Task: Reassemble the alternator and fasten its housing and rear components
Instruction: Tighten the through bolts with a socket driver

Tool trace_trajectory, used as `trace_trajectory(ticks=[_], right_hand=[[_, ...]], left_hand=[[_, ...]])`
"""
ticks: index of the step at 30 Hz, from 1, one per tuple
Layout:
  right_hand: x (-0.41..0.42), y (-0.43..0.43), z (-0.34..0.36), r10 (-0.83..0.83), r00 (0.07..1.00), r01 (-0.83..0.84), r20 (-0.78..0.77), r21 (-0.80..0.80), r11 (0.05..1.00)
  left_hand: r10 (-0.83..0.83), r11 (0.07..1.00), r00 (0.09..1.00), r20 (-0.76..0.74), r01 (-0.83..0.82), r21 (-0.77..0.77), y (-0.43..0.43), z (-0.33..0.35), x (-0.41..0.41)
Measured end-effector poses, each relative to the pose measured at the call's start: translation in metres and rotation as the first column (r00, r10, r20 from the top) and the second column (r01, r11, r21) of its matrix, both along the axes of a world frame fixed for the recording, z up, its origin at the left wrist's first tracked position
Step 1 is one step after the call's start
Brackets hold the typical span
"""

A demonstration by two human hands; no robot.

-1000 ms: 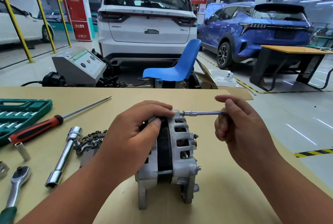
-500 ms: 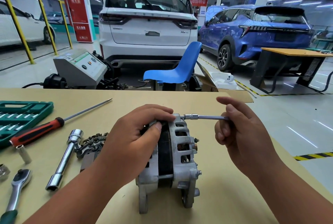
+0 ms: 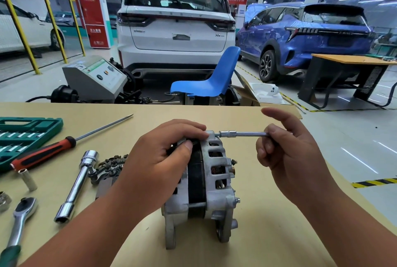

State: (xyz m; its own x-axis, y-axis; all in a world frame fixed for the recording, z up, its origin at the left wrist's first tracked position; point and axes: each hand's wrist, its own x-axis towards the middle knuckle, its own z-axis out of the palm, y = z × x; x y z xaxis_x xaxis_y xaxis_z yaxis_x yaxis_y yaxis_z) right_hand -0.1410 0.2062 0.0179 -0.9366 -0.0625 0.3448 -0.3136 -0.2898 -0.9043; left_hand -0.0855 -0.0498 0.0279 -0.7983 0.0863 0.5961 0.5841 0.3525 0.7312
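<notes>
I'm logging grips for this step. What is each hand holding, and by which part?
The left hand grips the alternator over its top edge; the right hand pinches the socket extension by its shaft end.

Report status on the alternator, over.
Left hand grips alternator top, holding it upright. Right hand pinches socket driver, socket end at housing's top edge. Screwdriver and ratchet lie left, clear of the work.

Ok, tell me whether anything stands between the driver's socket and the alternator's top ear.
Nothing visible does. The driver, pinched by the right hand, has its socket against the alternator's top ear; the left hand grips the alternator just left of it, not between.
</notes>
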Motion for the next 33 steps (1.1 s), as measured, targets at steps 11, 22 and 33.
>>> trace_trajectory(ticks=[11,22,33], right_hand=[[-0.0017,-0.0003,0.0012,-0.031,0.999,0.031,0.026,0.007,0.999],[0.0012,-0.0009,0.0032,-0.006,1.0,0.007,0.02,-0.027,1.0],[0.0019,-0.0004,0.0039,0.03,1.0,-0.03,0.01,-0.025,0.999]], left_hand=[[-0.003,1.0,1.0,-0.001,0.003,0.004,0.0002,0.0004,-0.0004],[0.004,1.0,1.0,-0.004,-0.004,0.0,0.001,0.0012,0.0014],[0.009,1.0,1.0,0.002,-0.009,-0.002,0.0009,0.0013,0.0008]])
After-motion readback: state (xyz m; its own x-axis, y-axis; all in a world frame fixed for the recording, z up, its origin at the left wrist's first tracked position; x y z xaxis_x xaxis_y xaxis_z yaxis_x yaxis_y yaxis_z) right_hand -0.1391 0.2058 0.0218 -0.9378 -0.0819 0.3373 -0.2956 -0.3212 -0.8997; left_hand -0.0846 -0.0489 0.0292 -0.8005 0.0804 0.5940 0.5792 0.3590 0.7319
